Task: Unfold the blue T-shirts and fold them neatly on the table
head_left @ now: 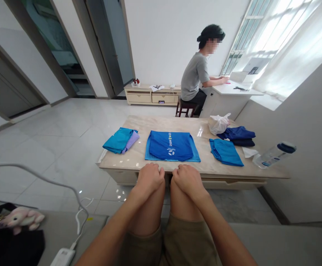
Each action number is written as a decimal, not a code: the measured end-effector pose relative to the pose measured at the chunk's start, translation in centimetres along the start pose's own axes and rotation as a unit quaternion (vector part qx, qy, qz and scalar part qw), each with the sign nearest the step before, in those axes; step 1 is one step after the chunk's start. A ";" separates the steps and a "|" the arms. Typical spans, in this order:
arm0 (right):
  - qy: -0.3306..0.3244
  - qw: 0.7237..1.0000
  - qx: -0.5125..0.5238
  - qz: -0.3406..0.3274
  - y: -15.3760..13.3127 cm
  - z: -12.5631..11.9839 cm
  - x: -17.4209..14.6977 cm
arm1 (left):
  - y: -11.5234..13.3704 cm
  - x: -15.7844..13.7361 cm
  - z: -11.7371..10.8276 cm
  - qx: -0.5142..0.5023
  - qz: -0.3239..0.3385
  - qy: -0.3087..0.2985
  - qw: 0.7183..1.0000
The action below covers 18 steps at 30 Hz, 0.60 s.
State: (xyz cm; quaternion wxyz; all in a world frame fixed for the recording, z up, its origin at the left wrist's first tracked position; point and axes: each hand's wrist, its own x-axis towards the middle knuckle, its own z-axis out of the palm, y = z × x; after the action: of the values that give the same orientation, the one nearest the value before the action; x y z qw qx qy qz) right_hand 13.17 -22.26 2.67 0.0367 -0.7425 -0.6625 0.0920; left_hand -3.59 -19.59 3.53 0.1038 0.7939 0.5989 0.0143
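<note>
My left hand (150, 175) rests on my left knee, its fingers curled in and nothing seen in it. On the other knee lies my right hand (187, 176), likewise curled and holding nothing visible. Just beyond both hands, a folded blue T-shirt (158, 144) with white and yellow print lies flat on a lighter blue folded cloth (196, 155). To the left, a folded teal garment (118, 141) partly covers a lilac one (132, 140). A folded bright blue garment (226, 153) sits to the right. All these lie on the marble-look table (138, 166).
On the table's right are a white plastic bag (219, 123), dark navy clothes (240, 135), a tissue (249, 152) and a clear water bottle (271, 158). A person (194, 77) sits at a white desk (230, 88). A cable (52, 183) and plush toy (20, 218) are at left.
</note>
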 end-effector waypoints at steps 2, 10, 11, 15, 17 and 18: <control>0.004 1.000 -0.003 -0.005 0.1 -0.1 0.1 | -0.3 0.3 0.0 0.003 0.001 0.000 1.000; 0.031 0.999 0.004 -0.007 -1.4 0.1 0.1 | -0.3 0.4 1.0 -0.018 0.007 0.035 0.999; 0.032 0.999 0.007 -0.006 -1.6 0.2 0.1 | -0.2 0.3 1.1 -0.025 0.006 0.038 0.999; 0.031 0.999 0.007 0.002 -2.2 0.3 0.0 | -0.1 0.0 1.2 -0.047 -0.003 0.047 0.998; 0.036 0.999 0.005 0.000 -2.2 0.1 -0.1 | -0.3 -0.1 1.1 -0.053 -0.002 0.050 0.997; 0.039 0.999 0.004 -0.001 -2.1 0.1 -0.2 | -0.4 -0.2 1.1 -0.056 0.002 0.051 0.997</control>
State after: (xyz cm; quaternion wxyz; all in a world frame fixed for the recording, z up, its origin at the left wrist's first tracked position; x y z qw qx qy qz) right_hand 11.06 -22.16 2.97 0.0654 -0.7448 -0.6608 0.0658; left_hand -3.88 -19.84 2.45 0.1170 0.7863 0.6002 0.0888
